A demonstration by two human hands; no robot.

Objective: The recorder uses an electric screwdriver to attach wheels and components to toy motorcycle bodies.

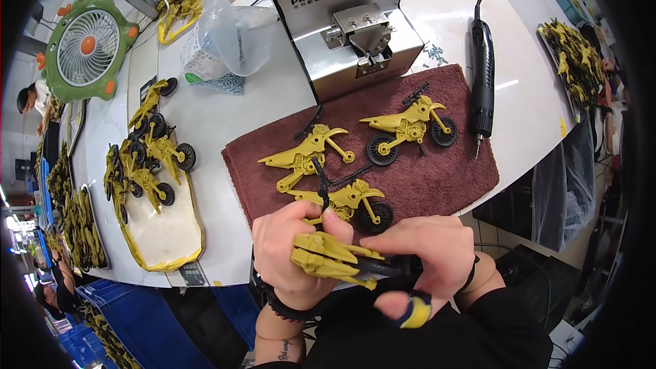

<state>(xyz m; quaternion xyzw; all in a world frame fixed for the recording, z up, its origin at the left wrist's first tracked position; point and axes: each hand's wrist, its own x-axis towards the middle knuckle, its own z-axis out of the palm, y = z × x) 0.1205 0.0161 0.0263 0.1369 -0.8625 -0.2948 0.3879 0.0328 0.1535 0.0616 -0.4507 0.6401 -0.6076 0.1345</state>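
My left hand (290, 256) is wrapped round a yellow toy motorcycle (324, 256), held above the cloth's near edge. A dark front wheel (383, 268), somewhat blurred, sits between its fork arms. My right hand (434, 253) reaches in from the right, its index finger touching the fork and wheel. Its thumb, with yellow and blue tape round it, stands apart from the toy. Just beyond my hands lies another motorcycle (345, 198) with one black wheel. A black handlebar-like part (322, 188) rises by my left fingertips; whether I grip it is unclear.
On the brown cloth (444, 171) lie a wheelless motorcycle (304, 154) and a two-wheeled one (406, 123). A screw feeder machine (355, 41) stands behind, an electric screwdriver (482, 82) at right. Left are a yellow-rimmed tray (164, 232) with motorcycles, a screw bag (225, 48) and a green fan (87, 46).
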